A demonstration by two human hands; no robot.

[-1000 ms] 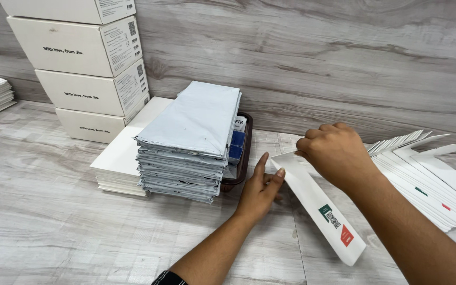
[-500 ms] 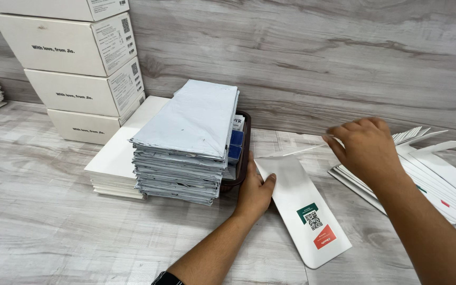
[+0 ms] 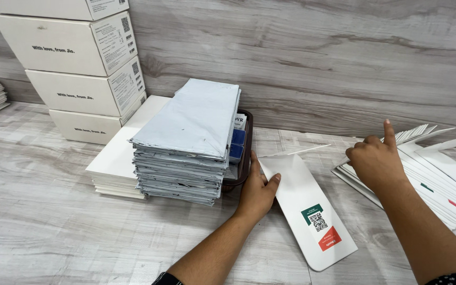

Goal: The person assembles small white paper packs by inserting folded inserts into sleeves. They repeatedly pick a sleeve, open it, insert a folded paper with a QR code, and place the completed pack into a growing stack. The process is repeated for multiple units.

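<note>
White envelope (image 3: 307, 208) (green and red printed patches near its rounded lower end) lies flat on the wood-grain table (image 3: 43, 232), flap open, upper left corner pinned under the left hand (image 3: 256, 189), fingers spread flat, grasping nothing. Right hand (image 3: 376, 161), loosely curled with forefinger out, rests on the fanned row of envelopes (image 3: 439, 169) just right of it. Left of the left hand: dark tray (image 3: 244, 163), tall grey mailer stack (image 3: 188, 142), white sheets (image 3: 114, 166), stacked white boxes (image 3: 80, 68).
</note>
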